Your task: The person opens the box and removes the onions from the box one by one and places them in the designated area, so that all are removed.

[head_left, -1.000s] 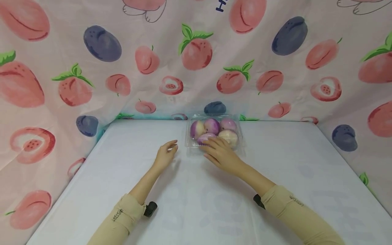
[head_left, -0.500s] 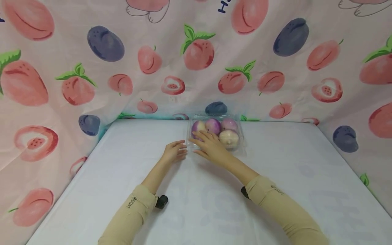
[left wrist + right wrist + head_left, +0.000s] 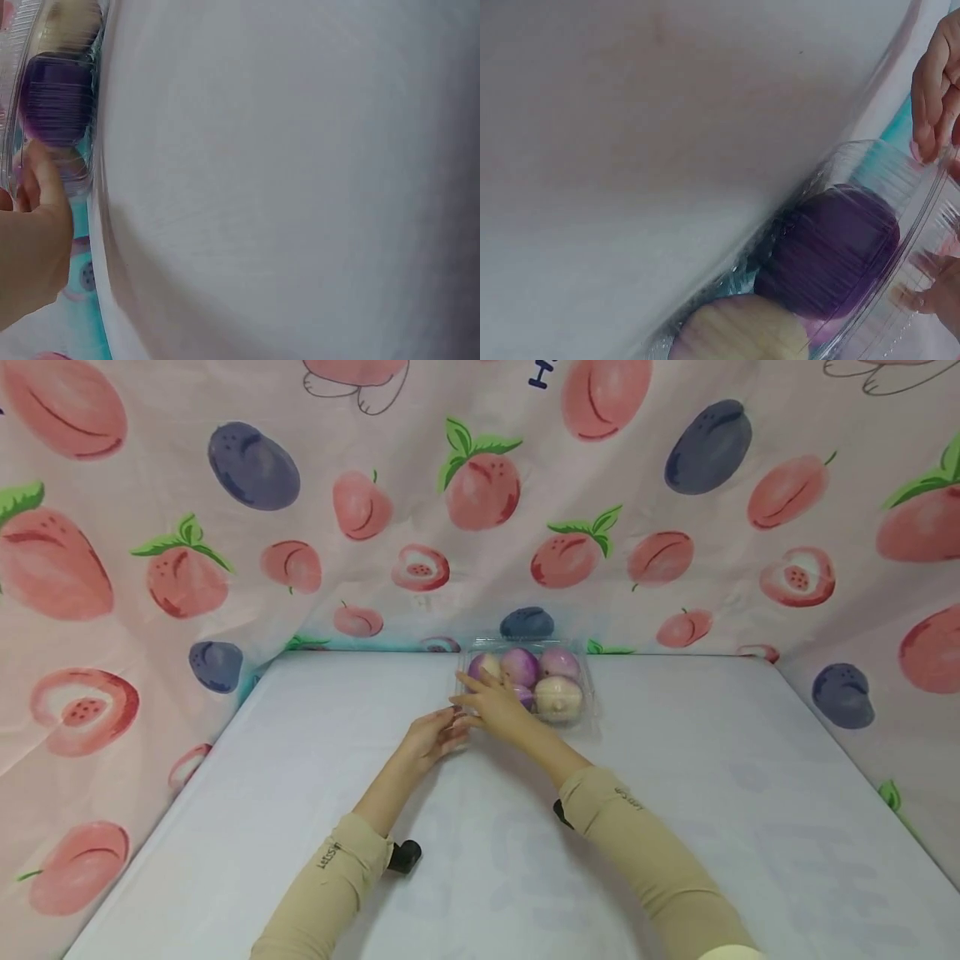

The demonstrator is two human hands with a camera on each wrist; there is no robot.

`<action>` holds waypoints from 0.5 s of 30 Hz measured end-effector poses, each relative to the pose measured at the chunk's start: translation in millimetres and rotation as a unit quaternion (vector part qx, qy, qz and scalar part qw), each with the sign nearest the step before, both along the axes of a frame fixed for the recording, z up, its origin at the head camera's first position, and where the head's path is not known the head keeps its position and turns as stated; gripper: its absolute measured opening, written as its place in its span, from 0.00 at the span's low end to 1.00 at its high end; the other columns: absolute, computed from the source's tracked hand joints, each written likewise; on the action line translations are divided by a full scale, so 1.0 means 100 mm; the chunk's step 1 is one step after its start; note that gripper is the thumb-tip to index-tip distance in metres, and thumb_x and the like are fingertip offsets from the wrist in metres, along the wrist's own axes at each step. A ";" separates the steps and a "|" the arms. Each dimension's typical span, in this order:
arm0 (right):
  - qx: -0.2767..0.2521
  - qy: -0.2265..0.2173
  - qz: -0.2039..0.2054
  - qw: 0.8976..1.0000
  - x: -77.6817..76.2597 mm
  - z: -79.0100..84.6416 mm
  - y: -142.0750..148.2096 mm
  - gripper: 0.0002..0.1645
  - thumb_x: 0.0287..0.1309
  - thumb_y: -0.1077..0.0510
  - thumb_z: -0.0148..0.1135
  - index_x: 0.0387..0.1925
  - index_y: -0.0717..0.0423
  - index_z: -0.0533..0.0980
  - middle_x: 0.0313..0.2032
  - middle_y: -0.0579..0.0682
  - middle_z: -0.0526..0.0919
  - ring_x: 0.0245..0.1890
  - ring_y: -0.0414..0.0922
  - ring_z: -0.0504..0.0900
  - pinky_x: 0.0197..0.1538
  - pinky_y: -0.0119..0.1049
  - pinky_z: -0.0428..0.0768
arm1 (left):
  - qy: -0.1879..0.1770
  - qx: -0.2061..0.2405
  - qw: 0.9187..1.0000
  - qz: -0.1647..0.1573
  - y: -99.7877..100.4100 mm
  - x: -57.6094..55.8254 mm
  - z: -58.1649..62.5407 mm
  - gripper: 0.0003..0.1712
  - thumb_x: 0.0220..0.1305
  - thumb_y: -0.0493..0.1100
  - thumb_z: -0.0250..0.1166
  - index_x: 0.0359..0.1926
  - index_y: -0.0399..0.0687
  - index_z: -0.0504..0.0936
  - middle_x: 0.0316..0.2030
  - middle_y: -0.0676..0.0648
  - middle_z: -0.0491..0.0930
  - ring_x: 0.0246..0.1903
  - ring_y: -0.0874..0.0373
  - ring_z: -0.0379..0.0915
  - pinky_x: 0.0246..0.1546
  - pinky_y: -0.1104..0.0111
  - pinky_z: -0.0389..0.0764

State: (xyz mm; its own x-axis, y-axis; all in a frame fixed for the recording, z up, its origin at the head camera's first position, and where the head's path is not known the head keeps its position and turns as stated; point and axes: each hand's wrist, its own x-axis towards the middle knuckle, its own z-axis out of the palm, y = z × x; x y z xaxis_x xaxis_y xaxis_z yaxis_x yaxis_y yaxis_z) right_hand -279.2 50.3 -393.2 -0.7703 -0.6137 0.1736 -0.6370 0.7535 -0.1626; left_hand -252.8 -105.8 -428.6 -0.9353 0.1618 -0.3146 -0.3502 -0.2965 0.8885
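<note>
In the head view, a clear plastic clamshell box [image 3: 590, 693] lies at the back of the table. Inside are several round vegetables, some purple and white like this onion-like one [image 3: 519, 667], one mostly cream [image 3: 558, 697]. My left hand [image 3: 431, 737] is at the box's near left corner, its fingers bent at the rim; the left wrist view has a finger against the side wall. Over the left part of the lid lies my right hand [image 3: 498, 710], fingers spread and fairly straight, covering some of the vegetables. In the right wrist view, the left fingertips meet the rim [image 3: 922, 196].
A white cloth [image 3: 675, 793] covers the table. Right behind the box stands a pink fruit-print backdrop [image 3: 480, 585]. Dark wrist cameras sit at both sleeves, the left camera [image 3: 406, 857] showing most.
My right hand has slid left across the lid toward the box's left corner. My left hand has moved right to the same corner, and the hands are now close together. The box has stayed in place.
</note>
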 end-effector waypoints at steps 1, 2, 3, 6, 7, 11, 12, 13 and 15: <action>0.002 -0.006 -0.003 1.000 0.00 0.01 -0.01 0.28 0.54 0.41 0.60 0.56 0.45 0.77 0.71 0.51 0.59 0.69 0.64 0.54 0.66 0.69 0.51 | 0.005 -0.002 1.000 0.002 0.00 0.00 0.00 0.24 0.73 0.37 0.47 0.65 0.29 0.62 0.53 0.40 0.74 0.38 0.64 0.78 0.54 0.69 0.77; 0.004 -0.011 -0.007 1.000 0.01 0.02 -0.02 0.28 0.53 0.42 0.61 0.55 0.45 0.77 0.71 0.51 0.59 0.69 0.65 0.54 0.65 0.70 0.51 | 0.006 -0.004 1.000 0.005 0.01 -0.01 0.00 0.24 0.72 0.37 0.47 0.65 0.29 0.62 0.51 0.42 0.75 0.35 0.66 0.78 0.51 0.71 0.79; 0.003 -0.017 -0.010 1.000 0.02 0.02 -0.03 0.28 0.51 0.43 0.63 0.54 0.46 0.78 0.71 0.51 0.59 0.69 0.65 0.55 0.65 0.70 0.51 | 0.009 -0.005 1.000 0.009 0.01 -0.01 -0.01 0.23 0.72 0.36 0.47 0.64 0.28 0.62 0.50 0.43 0.76 0.33 0.67 0.78 0.48 0.73 0.80; -0.001 -0.025 -0.023 0.999 0.03 0.03 -0.05 0.26 0.49 0.46 0.66 0.53 0.46 0.79 0.70 0.49 0.61 0.69 0.66 0.55 0.65 0.70 0.52 | 0.005 -0.001 1.000 0.017 0.03 -0.02 -0.02 0.23 0.73 0.36 0.45 0.64 0.28 0.62 0.48 0.44 0.76 0.32 0.68 0.77 0.45 0.76 0.80; -0.003 -0.022 -0.026 0.999 0.02 0.03 -0.05 0.25 0.49 0.47 0.67 0.52 0.46 0.79 0.69 0.49 0.62 0.68 0.65 0.56 0.65 0.70 0.52 | 0.000 0.007 1.000 0.019 0.03 -0.02 -0.02 0.23 0.73 0.35 0.45 0.65 0.29 0.61 0.49 0.44 0.75 0.32 0.68 0.78 0.47 0.75 0.79; -0.020 -0.002 -0.032 0.999 0.00 -0.02 -0.07 0.22 0.49 0.49 0.67 0.48 0.46 0.81 0.67 0.49 0.66 0.67 0.65 0.60 0.64 0.70 0.55 | -0.019 0.044 0.999 0.020 0.03 -0.02 0.03 0.24 0.72 0.32 0.43 0.67 0.29 0.58 0.53 0.42 0.73 0.33 0.67 0.78 0.58 0.68 0.73; -0.023 0.000 -0.033 0.999 -0.01 -0.02 -0.07 0.21 0.50 0.49 0.67 0.48 0.46 0.82 0.67 0.49 0.67 0.67 0.65 0.60 0.64 0.70 0.55 | -0.024 0.050 0.998 0.020 0.02 -0.02 0.04 0.25 0.72 0.32 0.44 0.67 0.29 0.57 0.51 0.43 0.75 0.33 0.66 0.79 0.59 0.67 0.72; -0.029 0.002 -0.031 0.999 -0.01 -0.03 -0.07 0.20 0.50 0.49 0.67 0.47 0.46 0.82 0.66 0.49 0.68 0.66 0.65 0.61 0.64 0.70 0.55 | -0.029 0.055 0.998 0.022 0.01 -0.02 0.06 0.25 0.71 0.31 0.44 0.67 0.29 0.58 0.47 0.45 0.77 0.33 0.66 0.79 0.59 0.66 0.71; -0.045 0.005 -0.026 0.999 -0.02 -0.04 -0.08 0.19 0.50 0.50 0.67 0.45 0.47 0.83 0.65 0.51 0.70 0.65 0.66 0.63 0.64 0.69 0.56 | -0.035 0.058 0.997 0.024 0.00 -0.03 0.08 0.24 0.70 0.30 0.45 0.66 0.28 0.58 0.38 0.48 0.81 0.32 0.65 0.80 0.59 0.66 0.72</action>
State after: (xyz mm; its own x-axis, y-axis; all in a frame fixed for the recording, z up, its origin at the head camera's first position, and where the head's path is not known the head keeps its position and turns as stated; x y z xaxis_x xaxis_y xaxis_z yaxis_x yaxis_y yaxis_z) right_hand -281.4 42.6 -397.5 -0.7985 -0.5548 0.2337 -0.5995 0.7682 -0.2246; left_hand -255.6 -105.9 -420.7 -0.9191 0.1567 -0.3615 -0.3934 -0.4145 0.8206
